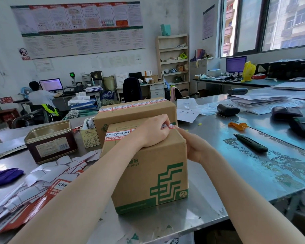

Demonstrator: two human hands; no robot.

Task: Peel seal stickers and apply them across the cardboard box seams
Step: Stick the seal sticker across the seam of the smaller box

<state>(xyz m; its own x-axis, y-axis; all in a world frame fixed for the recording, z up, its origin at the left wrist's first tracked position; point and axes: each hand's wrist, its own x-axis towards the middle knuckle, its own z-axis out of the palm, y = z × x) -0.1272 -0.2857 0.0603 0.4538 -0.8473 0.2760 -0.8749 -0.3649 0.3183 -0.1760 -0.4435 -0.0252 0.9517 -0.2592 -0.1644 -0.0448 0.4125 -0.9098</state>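
Stickers are the matter in hand: a red-and-white seal sticker lies at the far right top edge of the near cardboard box, right where both hands meet. Its long axis runs left to right along the box's top, in line with the seal sticker strip already laid across the left part of that top. The loose end reaches the box's right edge, so the coming move, as I judge it, is to fold that end over the edge and press it down the right side.

The left hand lies over the box top, forearm crossing the box from the near left, fingers curled down with their tips pressing or pinching the sticker; which of the two I cannot tell. The right hand comes in against the box's right side, palm near the wall and fingers reaching up to the top corner, touching the sticker's end; whether they pinch it or only push it is hidden. The right hand is the nearer to the hanging end, the left the nearer to the part on top.

Behind the near box stands a second cardboard box, touching it, with stickers already along its top seam. Left of the near box sit an open metal tin and a heap of peeled backing sheets; to its right on the steel table lies a utility knife, well apart.
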